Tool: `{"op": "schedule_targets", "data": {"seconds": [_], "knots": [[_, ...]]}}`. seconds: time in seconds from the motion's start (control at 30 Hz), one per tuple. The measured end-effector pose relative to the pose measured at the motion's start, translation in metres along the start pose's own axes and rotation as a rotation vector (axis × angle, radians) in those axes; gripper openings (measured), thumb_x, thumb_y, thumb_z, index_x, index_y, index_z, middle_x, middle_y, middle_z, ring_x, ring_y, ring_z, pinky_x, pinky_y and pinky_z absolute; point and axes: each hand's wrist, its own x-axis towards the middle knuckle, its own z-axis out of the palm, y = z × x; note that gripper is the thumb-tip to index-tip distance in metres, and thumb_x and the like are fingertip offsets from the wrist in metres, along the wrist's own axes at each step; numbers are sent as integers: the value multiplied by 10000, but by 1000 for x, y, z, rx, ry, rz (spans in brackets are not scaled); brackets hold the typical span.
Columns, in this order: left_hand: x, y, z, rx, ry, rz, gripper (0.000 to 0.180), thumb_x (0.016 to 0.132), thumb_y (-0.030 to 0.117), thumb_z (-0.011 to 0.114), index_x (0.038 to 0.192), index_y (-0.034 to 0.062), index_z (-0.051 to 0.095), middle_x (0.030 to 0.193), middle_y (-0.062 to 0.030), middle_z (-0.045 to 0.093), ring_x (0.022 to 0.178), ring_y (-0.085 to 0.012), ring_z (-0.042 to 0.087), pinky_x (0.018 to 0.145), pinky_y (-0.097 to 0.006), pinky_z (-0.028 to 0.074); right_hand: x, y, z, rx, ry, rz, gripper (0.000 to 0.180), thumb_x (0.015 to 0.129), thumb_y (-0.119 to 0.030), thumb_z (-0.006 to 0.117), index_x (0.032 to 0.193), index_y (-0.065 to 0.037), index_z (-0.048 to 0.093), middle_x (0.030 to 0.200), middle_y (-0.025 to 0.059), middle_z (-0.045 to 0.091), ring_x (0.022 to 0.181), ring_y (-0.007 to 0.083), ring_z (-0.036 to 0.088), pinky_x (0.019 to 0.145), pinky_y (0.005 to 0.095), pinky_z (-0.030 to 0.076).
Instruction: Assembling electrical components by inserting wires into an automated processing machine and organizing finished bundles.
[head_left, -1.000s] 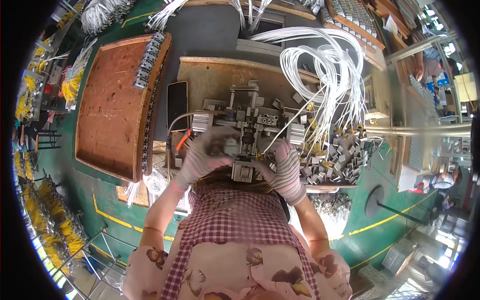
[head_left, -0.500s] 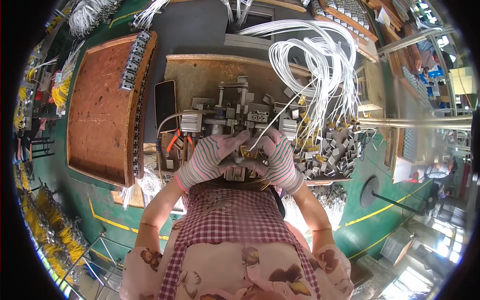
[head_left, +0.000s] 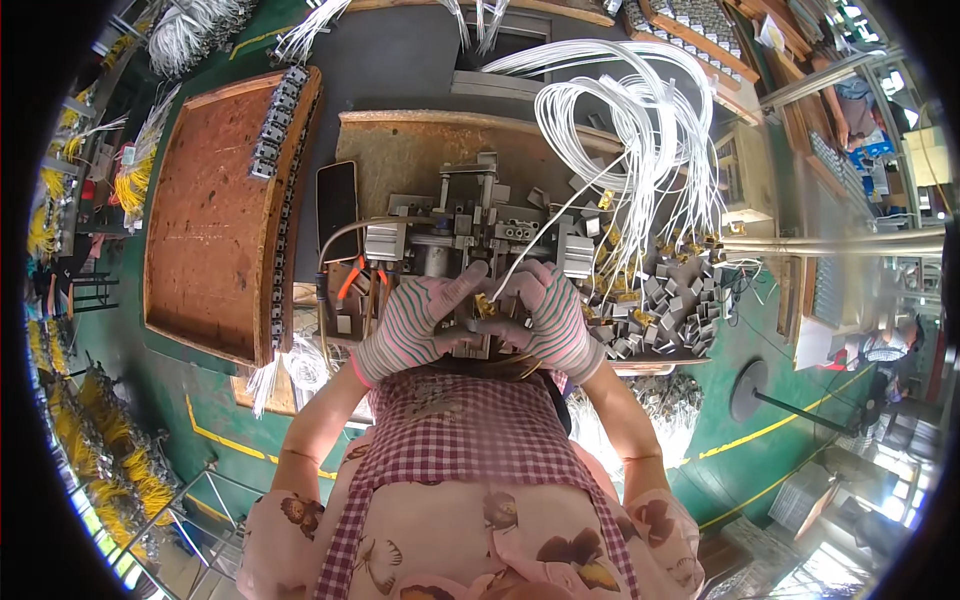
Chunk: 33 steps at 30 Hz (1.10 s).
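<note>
Nearest us hangs a checked pink apron (head_left: 470, 440) over a butterfly-print garment, soft cloth against all the metal ahead. Our left hand (head_left: 415, 325) and right hand (head_left: 555, 320), both in striped knit gloves, meet just beyond it with fingers curled inward, pinching a small brass-coloured terminal (head_left: 487, 308) between the fingertips. A thin white wire (head_left: 525, 262) runs up from that pinch toward the bundle. Just past the hands sits a blocky grey metal press fixture (head_left: 470, 225) on a worn wooden bench (head_left: 390, 150). To the right lies a loose heap of small grey housings (head_left: 665, 300). Left of the fixture we see red-handled pliers (head_left: 355, 280) and a dark phone (head_left: 337, 200). Farther off, looped white cables (head_left: 620, 130) arch over the bench, and a shallow brown wooden tray (head_left: 210, 220) holds a row of grey connectors (head_left: 275, 125) along its edge.
</note>
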Motion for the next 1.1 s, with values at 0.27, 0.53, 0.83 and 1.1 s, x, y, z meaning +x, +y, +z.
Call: {"op": "schedule_targets", "data": {"seconds": [0.27,0.53,0.83,1.1], "knots": [[-11,3,31,-383,215,-167,802,803,364,770,1422,25,389,1270,-127,576,934,-179,615,837,-316,497,-10,6,7,424,-155,214,554,674,-173,855,1099,-63,516,925,86,533,833,256,564,744,373,465],[-2,25,46,-1066,394,-612,547,833,317,757,1256,25,571,1051,-17,635,916,-98,577,837,-260,473,-1,9,9,281,-186,161,699,613,-273,875,1166,-55,507,1029,134,538,930,329,566,797,404,483],[15,-4,36,-807,254,-713,566,791,279,788,1263,53,573,1009,-39,617,880,-103,581,771,-264,490,22,41,13,-271,-204,-51,696,553,-476,811,1113,-120,601,1084,92,558,1008,313,530,868,458,413],[18,-29,6,333,-138,-37,459,836,237,611,1257,69,548,1064,-89,553,962,-241,563,858,-367,471,29,61,35,-391,-277,69,661,571,-519,787,1083,-124,647,1148,97,515,1109,318,475,971,483,372]]}}
